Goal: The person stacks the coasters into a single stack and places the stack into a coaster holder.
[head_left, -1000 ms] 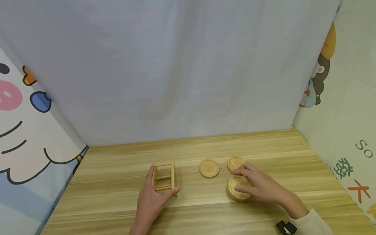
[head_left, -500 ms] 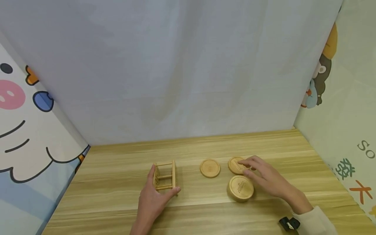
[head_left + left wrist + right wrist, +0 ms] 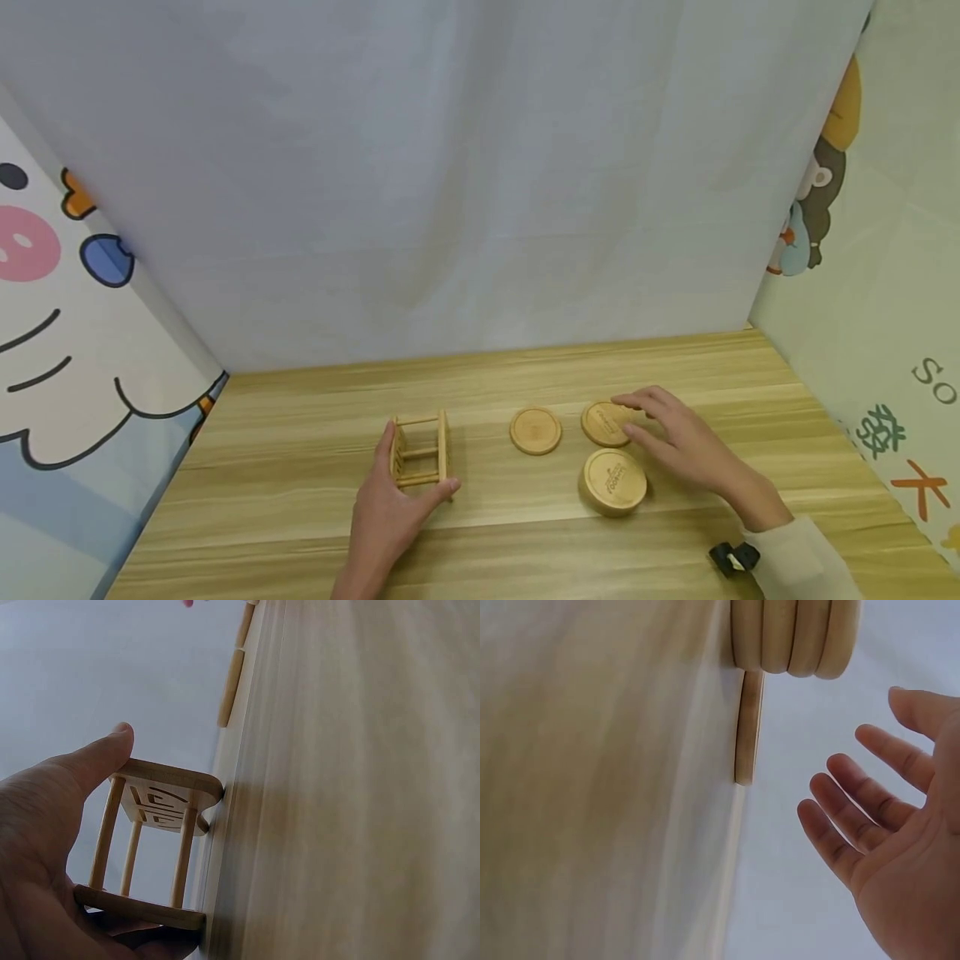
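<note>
The left hand (image 3: 390, 512) grips the wooden coaster holder (image 3: 443, 448), thumb against one end panel and fingers against the other. The holder rests on the wood-grain table (image 3: 300, 458), left of the coasters; its panels are joined by dowels, and one carries cut-out lettering.

The right hand (image 3: 686, 447) is positioned above the right edge of the engraved coaster (image 3: 602, 423), clear of its surface. Its fingers are slightly spread, loosely bent and hold nothing; the fingertips partly cover the coaster in the head view.

The coaster stack (image 3: 613, 485), four discs high, stands just in front of the engraved coaster, on the person's side; contact between them cannot be determined. The plain coaster (image 3: 536, 431) lies flat between the holder and the engraved coaster.

A black device (image 3: 733, 559) is located beside the right sleeve (image 3: 798, 560). A pale curtain (image 3: 480, 192) bounds the table's far edge.
</note>
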Available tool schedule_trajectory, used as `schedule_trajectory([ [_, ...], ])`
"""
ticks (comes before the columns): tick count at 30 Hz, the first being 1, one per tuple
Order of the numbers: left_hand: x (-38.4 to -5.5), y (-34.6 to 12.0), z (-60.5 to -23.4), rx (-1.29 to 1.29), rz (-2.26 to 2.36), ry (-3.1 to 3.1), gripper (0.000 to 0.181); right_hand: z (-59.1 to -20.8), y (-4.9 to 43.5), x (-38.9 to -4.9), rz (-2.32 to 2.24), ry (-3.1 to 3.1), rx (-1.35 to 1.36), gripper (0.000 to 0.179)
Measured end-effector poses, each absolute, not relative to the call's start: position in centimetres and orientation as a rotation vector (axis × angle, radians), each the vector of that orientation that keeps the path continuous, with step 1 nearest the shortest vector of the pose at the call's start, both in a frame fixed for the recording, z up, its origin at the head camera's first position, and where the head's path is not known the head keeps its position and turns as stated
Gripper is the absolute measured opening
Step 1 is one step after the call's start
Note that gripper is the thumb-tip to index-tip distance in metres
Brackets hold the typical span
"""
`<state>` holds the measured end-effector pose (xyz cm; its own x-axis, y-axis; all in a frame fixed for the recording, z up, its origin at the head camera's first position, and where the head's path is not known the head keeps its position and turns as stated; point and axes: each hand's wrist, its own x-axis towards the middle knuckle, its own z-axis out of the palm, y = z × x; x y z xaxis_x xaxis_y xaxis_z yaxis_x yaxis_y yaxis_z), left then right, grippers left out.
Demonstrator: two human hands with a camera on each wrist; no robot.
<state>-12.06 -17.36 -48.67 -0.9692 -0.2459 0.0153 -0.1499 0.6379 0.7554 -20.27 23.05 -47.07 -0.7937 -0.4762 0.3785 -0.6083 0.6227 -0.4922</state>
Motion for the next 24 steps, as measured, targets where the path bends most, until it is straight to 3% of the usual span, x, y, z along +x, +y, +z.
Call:
schedule_trajectory([
  [24,-12.1,-17.3,-48.9,0.322,-1.245,-2.722,0.124,-47.7,22.9,-22.3,0.882,-2.668,0.899,0.057],
])
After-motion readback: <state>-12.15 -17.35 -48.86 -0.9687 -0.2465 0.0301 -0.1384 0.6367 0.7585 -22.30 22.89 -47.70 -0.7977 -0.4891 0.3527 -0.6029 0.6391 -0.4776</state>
